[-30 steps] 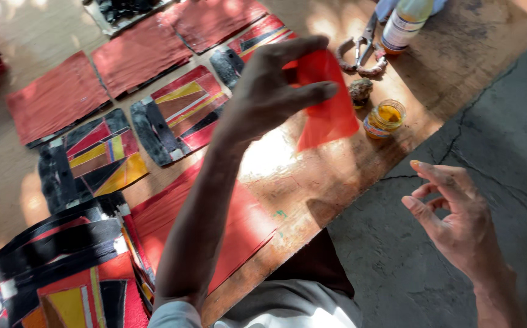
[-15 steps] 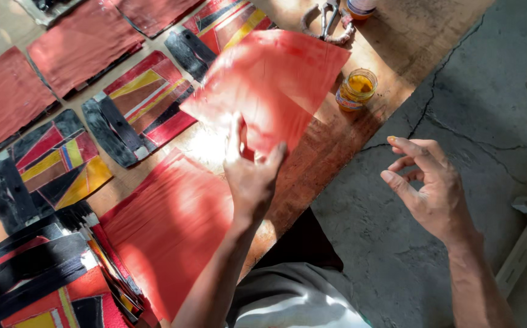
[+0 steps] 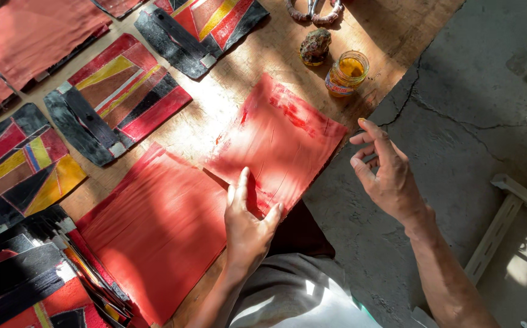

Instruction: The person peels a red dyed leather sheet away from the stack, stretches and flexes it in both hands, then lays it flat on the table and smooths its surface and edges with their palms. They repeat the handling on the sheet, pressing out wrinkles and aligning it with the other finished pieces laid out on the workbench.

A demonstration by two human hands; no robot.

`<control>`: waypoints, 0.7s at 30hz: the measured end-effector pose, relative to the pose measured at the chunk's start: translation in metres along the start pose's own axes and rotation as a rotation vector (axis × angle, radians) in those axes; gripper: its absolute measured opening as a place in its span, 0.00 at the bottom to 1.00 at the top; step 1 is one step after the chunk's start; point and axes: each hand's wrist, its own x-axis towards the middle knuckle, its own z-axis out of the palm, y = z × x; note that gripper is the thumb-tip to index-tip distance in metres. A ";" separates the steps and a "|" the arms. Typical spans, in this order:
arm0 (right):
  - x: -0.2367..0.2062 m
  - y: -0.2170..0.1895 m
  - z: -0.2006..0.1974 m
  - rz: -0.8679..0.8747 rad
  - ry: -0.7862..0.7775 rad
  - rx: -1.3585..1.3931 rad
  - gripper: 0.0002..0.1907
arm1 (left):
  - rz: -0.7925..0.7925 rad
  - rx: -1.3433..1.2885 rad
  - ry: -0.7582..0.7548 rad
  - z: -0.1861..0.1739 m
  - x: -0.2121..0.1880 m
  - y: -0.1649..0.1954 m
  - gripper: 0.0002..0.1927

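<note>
My left hand (image 3: 248, 215) presses flat on the near edge of a red sheet (image 3: 278, 140) that lies on the wooden board (image 3: 391, 30). A second, larger red sheet (image 3: 160, 228) lies beside it to the left, partly under it. My right hand (image 3: 385, 173) hovers to the right of the sheet, above the cracked concrete floor, fingers loosely curled and holding nothing.
A small jar of yellow liquid (image 3: 347, 73) and a dark lump (image 3: 315, 45) stand past the sheet, with scissors (image 3: 312, 9) at the top edge. Several patchwork pieces in red, yellow and black (image 3: 117, 94) cover the board's left. A pale wooden frame (image 3: 512, 209) lies at right.
My left hand has brought the red sheet down from the air and laid it flat on the board. My right hand has stayed hovering at the right.
</note>
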 end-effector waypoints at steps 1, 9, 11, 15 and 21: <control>0.000 0.000 0.001 0.002 -0.004 -0.002 0.33 | -0.003 0.012 -0.002 -0.002 -0.001 0.001 0.44; 0.002 0.001 0.005 -0.074 -0.012 -0.047 0.35 | 0.141 0.080 0.014 -0.012 -0.007 0.005 0.45; 0.003 0.003 0.005 -0.098 -0.026 -0.067 0.35 | 0.061 0.069 -0.023 -0.014 -0.008 0.007 0.44; 0.004 0.005 0.009 -0.113 -0.052 -0.091 0.34 | -0.048 0.028 -0.078 -0.018 -0.009 0.013 0.45; 0.007 0.007 0.014 -0.088 -0.095 -0.125 0.36 | 0.127 0.069 -0.057 -0.017 -0.014 0.014 0.43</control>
